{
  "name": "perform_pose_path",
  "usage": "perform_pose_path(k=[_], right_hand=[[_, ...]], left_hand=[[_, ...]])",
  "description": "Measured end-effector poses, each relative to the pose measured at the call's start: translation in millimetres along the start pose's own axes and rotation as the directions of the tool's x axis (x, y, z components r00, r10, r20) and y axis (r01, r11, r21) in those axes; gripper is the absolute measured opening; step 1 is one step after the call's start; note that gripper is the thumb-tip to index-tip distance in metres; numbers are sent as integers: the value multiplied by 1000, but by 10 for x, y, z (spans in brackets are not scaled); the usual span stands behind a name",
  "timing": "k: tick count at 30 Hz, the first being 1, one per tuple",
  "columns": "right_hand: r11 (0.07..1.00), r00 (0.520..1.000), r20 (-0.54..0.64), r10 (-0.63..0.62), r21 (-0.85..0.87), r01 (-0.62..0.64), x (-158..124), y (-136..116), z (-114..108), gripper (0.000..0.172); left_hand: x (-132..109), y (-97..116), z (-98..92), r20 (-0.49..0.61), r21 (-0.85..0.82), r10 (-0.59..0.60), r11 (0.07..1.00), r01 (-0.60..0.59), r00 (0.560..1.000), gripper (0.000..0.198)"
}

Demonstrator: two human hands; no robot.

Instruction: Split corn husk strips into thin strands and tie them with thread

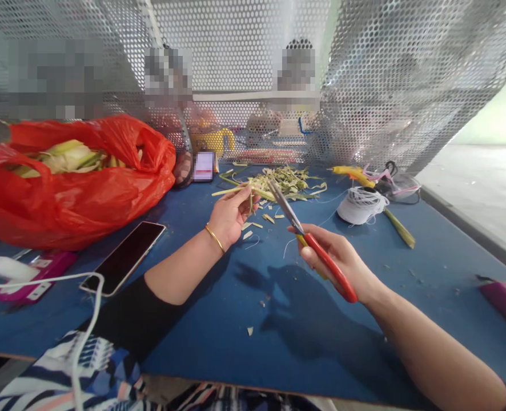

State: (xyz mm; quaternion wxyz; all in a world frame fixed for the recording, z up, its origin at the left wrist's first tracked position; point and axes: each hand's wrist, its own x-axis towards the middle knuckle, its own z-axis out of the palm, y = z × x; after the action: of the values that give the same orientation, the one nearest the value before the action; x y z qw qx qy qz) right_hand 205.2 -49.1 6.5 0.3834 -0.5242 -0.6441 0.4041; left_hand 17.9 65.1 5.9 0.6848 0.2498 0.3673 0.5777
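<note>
My left hand (231,214), a gold bangle at its wrist, pinches a thin pale-green plant strip (224,192) between thumb and fingers. In my right hand (328,251) is a pair of scissors (288,210) with red and yellow handles, the blades pointing up and away to the left. The blade tips are near the strip's right side; whether they touch it I cannot tell. Behind both hands lies a heap of cut green and straw-coloured scraps (289,180), with small clippings (268,218) scattered in front of it.
At left, a red plastic bag (85,205) holds pale husks (71,155). A dark phone (127,254) and a purple power strip (51,277) lie nearby. A white string roll (361,205), yellow glue gun (353,174) and stalk (401,228) are at right. Perforated metal mesh (240,45) stands behind.
</note>
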Motion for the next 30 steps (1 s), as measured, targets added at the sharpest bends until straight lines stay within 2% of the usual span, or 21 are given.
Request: perform_pose_path(k=[5, 12, 20, 25, 30], right_hand=[[986, 999, 35, 34, -162, -28, 14, 27, 2, 64], [934, 994, -104, 12, -355, -48, 40, 36, -2, 68], [916, 992, -119, 52, -390, -95, 23, 15, 0, 76], [909, 987, -160, 33, -406, -97, 29, 18, -2, 80], [918, 989, -141, 47, -385, -98, 33, 25, -9, 69]], left_hand=[[-34, 97, 46, 1, -47, 4, 999, -4, 1000, 13], [-124, 23, 74, 37, -24, -28, 999, 29, 999, 13], [-152, 28, 120, 11, -100, -42, 994, 43, 999, 17], [-184, 37, 130, 19, -62, -51, 997, 53, 998, 16], [-187, 26, 122, 41, -46, -54, 997, 55, 998, 17]])
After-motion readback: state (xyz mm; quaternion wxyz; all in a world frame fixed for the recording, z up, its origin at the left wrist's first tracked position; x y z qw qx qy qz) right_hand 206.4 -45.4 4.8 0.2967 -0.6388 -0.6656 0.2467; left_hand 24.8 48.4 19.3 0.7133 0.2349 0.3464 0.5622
